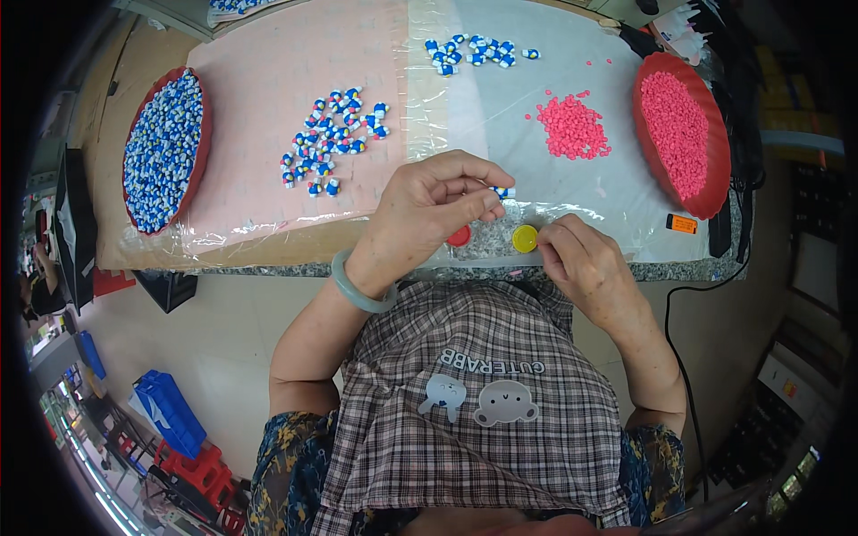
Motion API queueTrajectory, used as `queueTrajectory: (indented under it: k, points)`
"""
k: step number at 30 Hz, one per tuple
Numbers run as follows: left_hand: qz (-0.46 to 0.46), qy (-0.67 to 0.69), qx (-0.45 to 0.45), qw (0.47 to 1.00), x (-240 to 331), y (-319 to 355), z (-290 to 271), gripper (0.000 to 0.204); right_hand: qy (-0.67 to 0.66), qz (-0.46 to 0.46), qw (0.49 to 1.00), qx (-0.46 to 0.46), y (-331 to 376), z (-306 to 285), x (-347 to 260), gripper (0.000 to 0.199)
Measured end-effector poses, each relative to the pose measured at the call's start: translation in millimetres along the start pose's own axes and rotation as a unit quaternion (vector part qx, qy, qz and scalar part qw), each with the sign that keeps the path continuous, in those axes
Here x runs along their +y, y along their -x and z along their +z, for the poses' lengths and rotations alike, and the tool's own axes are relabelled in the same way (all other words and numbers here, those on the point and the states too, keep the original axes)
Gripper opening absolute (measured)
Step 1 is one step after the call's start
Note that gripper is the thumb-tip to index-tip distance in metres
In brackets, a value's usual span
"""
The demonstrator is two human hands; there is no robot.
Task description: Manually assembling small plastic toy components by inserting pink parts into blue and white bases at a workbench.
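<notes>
My left hand (438, 201), a jade-green bangle on its wrist, pinches a small blue-and-white figure (506, 192) between thumb and fingers above the table's front edge. Just right of it, my right hand (585, 263) is closed, its fingertips together beside a round yellow cap (525, 238). Whatever those fingertips hold, if anything, is too small or hidden to make out. Below the left hand lies a red cap (458, 236), partly covered by the fingers. Beyond the hands, a loose pile of tiny pink pieces (572, 127) lies at the right, and several figures with pink bits (335, 134) are spread at the left.
A red dish (204, 134) heaped with blue-and-white figures stands at the far left; another red dish (719, 170) holds pink pieces at the right. More figures (483, 50) lie at the back. An orange-labelled black object (682, 223) sits near the right front edge. A black cable (672, 330) hangs down.
</notes>
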State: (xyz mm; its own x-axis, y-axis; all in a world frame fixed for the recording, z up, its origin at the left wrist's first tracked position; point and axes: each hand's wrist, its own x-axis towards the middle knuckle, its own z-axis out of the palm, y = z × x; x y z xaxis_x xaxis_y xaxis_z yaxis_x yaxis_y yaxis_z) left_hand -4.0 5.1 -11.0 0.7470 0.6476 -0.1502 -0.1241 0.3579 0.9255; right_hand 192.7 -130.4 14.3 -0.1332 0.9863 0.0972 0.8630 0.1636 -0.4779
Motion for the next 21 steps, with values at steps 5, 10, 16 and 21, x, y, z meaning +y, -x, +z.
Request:
queueTrajectory:
  k: [5, 10, 16, 21]
  points:
    - [-0.021, 0.013, 0.004, 1.000, 1, 1, 1, 0.022, 0.004, -0.002, 1.000, -0.008, -2, -1, -2, 0.022]
    - [-0.032, 0.003, 0.002, 0.999, 3, 1, 2, 0.022, 0.014, 0.007, 1.000, -0.021, -1, -7, -3, 0.021]
    - [-0.097, -0.020, -0.010, 0.995, 11, 4, 9, 0.025, -0.170, 0.070, 0.982, 0.038, -2, -16, -3, 0.014]
    - [-0.060, 0.046, -0.039, 0.996, 0, 7, 19, 0.023, -0.307, 0.104, 0.935, 0.142, -9, -13, -11, 0.013]
